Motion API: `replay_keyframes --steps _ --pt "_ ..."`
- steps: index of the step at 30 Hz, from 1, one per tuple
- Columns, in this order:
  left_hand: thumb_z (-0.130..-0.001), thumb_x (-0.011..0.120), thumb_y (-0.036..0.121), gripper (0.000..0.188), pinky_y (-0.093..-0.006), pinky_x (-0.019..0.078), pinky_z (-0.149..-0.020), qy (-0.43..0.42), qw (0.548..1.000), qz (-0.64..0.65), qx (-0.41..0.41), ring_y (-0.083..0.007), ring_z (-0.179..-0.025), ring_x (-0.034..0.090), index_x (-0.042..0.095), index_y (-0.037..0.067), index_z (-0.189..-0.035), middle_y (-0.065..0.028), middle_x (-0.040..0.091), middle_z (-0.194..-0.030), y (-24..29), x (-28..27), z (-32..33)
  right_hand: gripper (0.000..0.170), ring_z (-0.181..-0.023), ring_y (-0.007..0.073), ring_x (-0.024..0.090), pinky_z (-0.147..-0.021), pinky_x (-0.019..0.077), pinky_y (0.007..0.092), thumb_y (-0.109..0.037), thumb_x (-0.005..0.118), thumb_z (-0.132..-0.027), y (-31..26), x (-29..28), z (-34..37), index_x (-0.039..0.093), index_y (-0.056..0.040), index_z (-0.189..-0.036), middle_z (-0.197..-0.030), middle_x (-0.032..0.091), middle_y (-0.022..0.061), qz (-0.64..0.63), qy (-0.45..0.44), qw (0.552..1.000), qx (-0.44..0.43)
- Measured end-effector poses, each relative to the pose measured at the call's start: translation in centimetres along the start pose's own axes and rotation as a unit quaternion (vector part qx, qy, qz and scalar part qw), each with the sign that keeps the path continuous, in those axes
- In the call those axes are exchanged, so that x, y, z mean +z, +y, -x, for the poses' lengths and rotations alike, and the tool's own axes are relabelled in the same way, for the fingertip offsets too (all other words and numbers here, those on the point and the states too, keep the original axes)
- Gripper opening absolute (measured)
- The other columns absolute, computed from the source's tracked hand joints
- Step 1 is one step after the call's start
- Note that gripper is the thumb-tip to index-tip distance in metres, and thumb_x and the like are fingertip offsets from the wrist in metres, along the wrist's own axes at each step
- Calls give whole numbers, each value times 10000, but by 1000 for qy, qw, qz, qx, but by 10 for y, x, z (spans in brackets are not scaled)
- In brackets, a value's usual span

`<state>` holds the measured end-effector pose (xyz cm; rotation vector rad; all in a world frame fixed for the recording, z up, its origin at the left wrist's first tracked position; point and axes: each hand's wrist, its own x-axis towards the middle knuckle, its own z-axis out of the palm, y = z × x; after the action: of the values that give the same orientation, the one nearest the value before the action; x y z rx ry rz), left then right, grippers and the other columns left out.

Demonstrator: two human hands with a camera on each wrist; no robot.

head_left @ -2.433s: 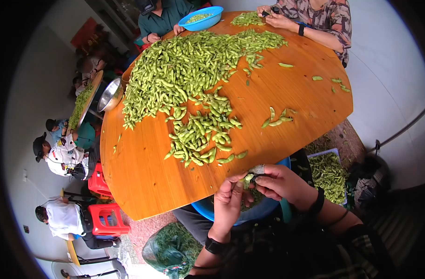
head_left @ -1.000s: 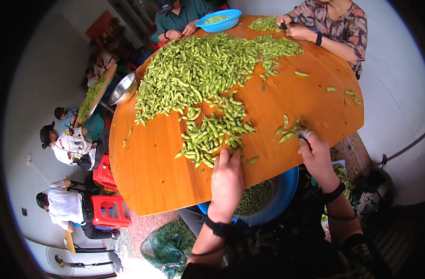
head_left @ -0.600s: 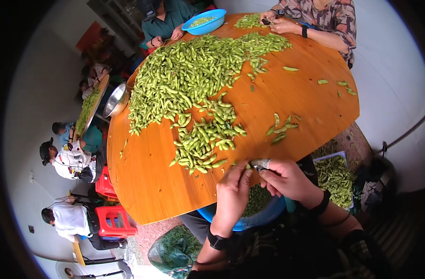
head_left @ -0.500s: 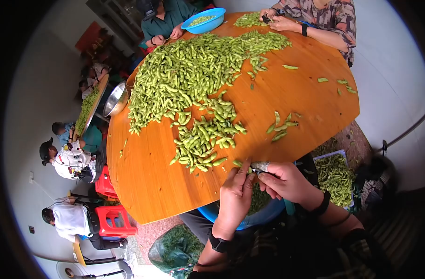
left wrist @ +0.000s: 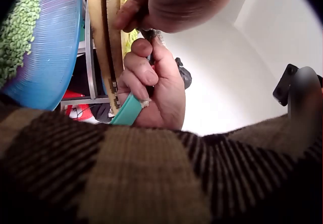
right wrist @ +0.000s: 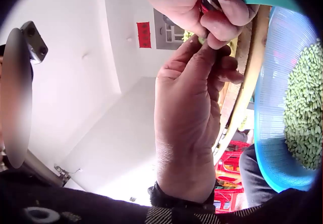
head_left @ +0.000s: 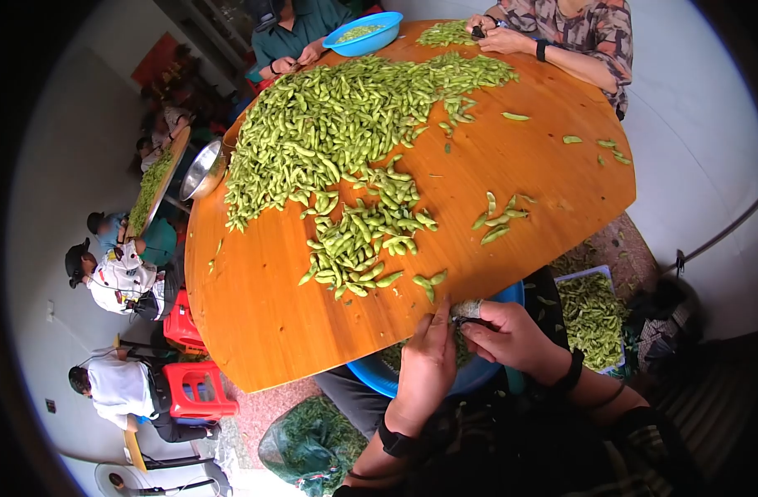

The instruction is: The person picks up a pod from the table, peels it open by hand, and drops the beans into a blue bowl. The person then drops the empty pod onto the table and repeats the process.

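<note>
Head view, left to right: red stools [head_left: 198, 389] stand beyond the left side of the wooden table [head_left: 271, 306], and a steel bowl [head_left: 203, 168] sits at its left edge. A green mesh bag [head_left: 308, 443] lies on the floor, below the table's near left corner. The large heap of green pods [head_left: 337, 124] covers the table's far left part, with a smaller pile [head_left: 370, 240] closer to the near edge. At the table's far edge is a light blue bowl [head_left: 362, 37]. The left hand [head_left: 426, 364], just off the table's near edge, pinches a green pod [right wrist: 203, 40], mostly hidden by fingers. Beneath that edge, a blue basin [right wrist: 272, 98] holds shelled beans [right wrist: 305, 108]. The right hand [head_left: 515, 335] meets the left fingertips, its fingers curled round a teal handle [left wrist: 128, 110]. Loose pods [head_left: 499, 219] lie on the table's right half. Rightmost, beyond the table's near right edge, a crate [head_left: 604, 272] of pods rests on the floor.
</note>
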<state>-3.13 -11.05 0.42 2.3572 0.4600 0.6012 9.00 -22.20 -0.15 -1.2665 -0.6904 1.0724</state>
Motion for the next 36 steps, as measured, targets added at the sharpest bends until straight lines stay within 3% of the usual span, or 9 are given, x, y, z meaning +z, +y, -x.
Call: replay_keyframes --steps 7,10,12,15,16,18,23,28,36 --pt "-947 499 2 428 -309 524 -631 -82 982 154 -67 -205 -672 614 480 25 -1374 -126 629 -960 -20 0 14 110 -526 34 451 -457 344 203 -86 530 -968 -2 -6 8 602 -19 -1017 -676 546 -11 -36 -16 996 81" --pt "-1000 428 32 364 -227 469 -581 -100 916 359 -150 -93 -653 540 502 34 -1356 -39 620 -941 -25 2 19 126 -521 34 445 -448 328 201 -93 517 -973 -6 -9 10 612 -28 -1023 -673 538 -15 -34 -36 994 95" --pt "-1036 402 103 331 -196 411 -526 -77 807 526 -257 -71 -607 507 524 63 -1342 -9 601 -904 -21 5 17 127 -530 46 467 -461 353 207 -79 520 -966 -11 -9 9 614 -16 -1024 -683 552 -6 -22 -33 994 98" --pt "-1032 427 95 313 -197 407 -516 -54 789 546 -278 -58 -604 497 539 65 -1322 -11 599 -848 -13 8 16 132 -558 52 506 -491 396 212 -65 534 -952 -19 4 5 620 -11 -1036 -692 575 1 58 -5 998 27" --pt "-1032 427 95 313 -197 407 -516 -51 789 546 -278 -58 -604 497 539 65 -1322 -11 599 -848 -12 11 17 137 -575 48 522 -508 414 212 -63 546 -945 -15 8 5 625 -19 -1047 -691 584 0 123 21 991 -44" --pt "-1034 449 135 307 -196 408 -502 -29 892 409 -189 -52 -578 489 544 67 -1318 7 587 -780 -13 17 20 143 -606 57 546 -539 437 223 -54 554 -936 -3 9 8 630 -15 -1051 -696 596 10 140 22 986 -84" --pt "-1035 443 135 290 -196 426 -504 -4 893 405 -198 -52 -567 499 565 73 -1291 10 583 -752 -20 15 25 136 -666 81 587 -602 479 251 -44 568 -920 5 8 9 636 9 -1025 -709 614 33 179 30 978 -99" --pt "-1038 426 136 267 -211 454 -494 13 827 497 -263 -87 -602 572 578 17 -1223 -50 639 -896 -14 3 20 138 -629 54 540 -546 434 232 -32 551 -930 -16 15 15 630 28 -1025 -735 616 28 103 82 990 -45" --pt "-1042 418 138 302 -234 519 -548 71 822 540 -166 -115 -642 614 532 -29 -1266 -110 626 -1154 -12 -10 13 173 -519 28 461 -464 362 197 -95 583 -951 -8 11 9 585 -7 -1100 -715 574 -13 -30 56 998 26"
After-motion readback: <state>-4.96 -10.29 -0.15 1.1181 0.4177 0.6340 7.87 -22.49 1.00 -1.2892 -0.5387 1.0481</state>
